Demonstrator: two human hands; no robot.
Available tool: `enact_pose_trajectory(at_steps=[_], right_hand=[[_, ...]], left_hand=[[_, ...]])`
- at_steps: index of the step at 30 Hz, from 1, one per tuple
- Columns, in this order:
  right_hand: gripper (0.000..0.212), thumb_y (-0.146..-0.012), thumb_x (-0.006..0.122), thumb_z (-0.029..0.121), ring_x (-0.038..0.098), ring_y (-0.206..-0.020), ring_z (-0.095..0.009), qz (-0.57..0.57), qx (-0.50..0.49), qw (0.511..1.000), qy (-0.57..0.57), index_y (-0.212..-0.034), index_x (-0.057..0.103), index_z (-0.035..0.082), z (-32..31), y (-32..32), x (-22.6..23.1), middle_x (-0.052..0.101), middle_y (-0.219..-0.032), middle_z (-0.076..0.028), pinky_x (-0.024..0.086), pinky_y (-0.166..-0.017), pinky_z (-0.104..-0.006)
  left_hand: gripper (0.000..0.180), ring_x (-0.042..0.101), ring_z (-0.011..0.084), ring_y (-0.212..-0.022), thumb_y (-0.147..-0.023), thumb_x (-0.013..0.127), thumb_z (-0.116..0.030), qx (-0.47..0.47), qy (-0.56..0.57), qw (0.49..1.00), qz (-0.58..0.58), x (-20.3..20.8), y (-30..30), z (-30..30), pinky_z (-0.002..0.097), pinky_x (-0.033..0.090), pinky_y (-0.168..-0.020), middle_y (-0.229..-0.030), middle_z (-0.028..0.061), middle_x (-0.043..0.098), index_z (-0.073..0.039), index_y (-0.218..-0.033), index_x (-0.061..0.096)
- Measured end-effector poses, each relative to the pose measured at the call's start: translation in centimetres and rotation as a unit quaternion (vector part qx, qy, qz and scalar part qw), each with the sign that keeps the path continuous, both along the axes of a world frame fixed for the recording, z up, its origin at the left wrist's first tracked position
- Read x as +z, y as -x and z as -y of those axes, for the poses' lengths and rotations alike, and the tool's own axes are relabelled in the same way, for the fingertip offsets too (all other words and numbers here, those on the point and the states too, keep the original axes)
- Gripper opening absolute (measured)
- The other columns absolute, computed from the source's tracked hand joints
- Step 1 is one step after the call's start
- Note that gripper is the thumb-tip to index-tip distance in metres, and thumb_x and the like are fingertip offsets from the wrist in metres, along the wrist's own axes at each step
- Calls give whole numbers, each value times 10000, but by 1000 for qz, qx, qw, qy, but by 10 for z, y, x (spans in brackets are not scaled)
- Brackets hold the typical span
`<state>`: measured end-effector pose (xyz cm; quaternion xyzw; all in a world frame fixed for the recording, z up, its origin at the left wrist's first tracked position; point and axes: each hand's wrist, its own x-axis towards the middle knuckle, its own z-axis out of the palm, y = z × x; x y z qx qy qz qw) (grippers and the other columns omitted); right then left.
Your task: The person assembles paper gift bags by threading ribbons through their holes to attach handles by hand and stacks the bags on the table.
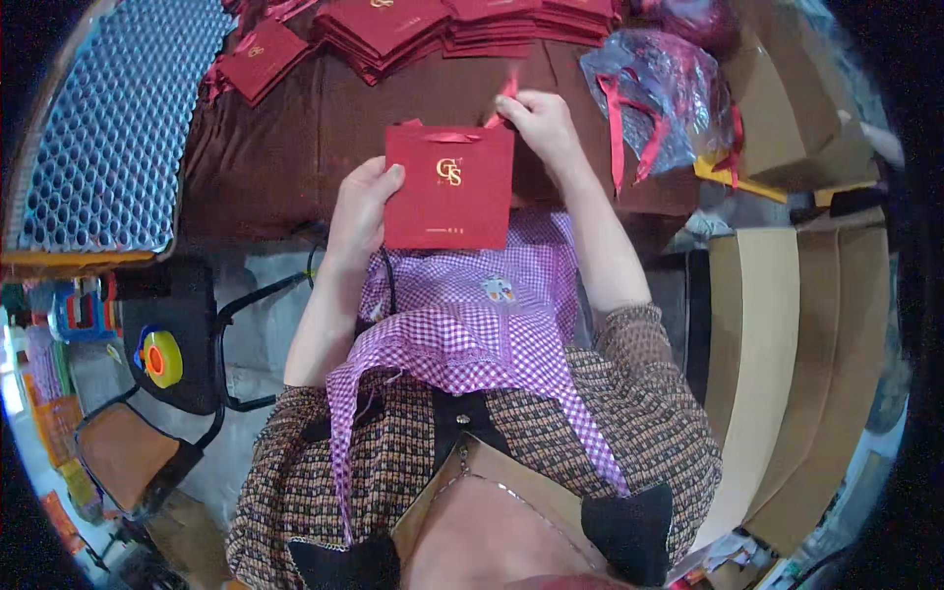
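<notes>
A red paper gift bag (447,202) with gold print faces up in front of me, over the near edge of the table. My left hand (366,197) grips its left side, thumb on the front and fingers behind. At the bag's upper right, my right hand (536,116) pinches a red ribbon (501,110) that runs from the bag's top edge. A short stretch of ribbon also crosses the top of the bag. The tips of my right fingers are slightly blurred.
Stacks of red bags (388,34) lie along the table's far side, with another red bag (258,64) at left. A clear plastic bag of red ribbons (659,108) sits at right. Cardboard boxes (787,108) stand farther right; a blue tray with round cells (103,138) is at left.
</notes>
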<state>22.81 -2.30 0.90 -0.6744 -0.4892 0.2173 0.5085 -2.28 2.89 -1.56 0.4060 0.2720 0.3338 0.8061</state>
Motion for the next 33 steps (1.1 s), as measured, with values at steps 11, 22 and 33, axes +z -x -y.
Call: enact_pose_trajectory(at_steps=[11,22,33], right_hand=[[207,-851,549,142,647,-755,-214,57,111,991,54,-850,649,-39,7,-2,-35,663,-798,-150,492,-703,-320],[123,-821,564,125,590,-714,-232,261,55,963,-30,-735,628,64,-17,36,-56,629,-750,-70,391,-672,-346],[281,-878,489,44,584,-1000,-214,87,179,978,-58,-1137,548,-47,-130,65,71,612,-1068,-149,436,-892,-298]], left_hand=[[272,571,233,-1027,-908,477,-66,382,-138,912,57,101,104,-184,402,452,-925,-1111,111,589,20,-1162,524],[275,624,245,-823,-742,677,-164,425,-151,796,-404,-50,104,-393,403,489,-711,-869,178,653,70,-879,634],[426,639,270,-863,-771,709,-232,360,15,912,-198,-43,92,-401,389,537,-696,-995,183,636,57,-1062,594]])
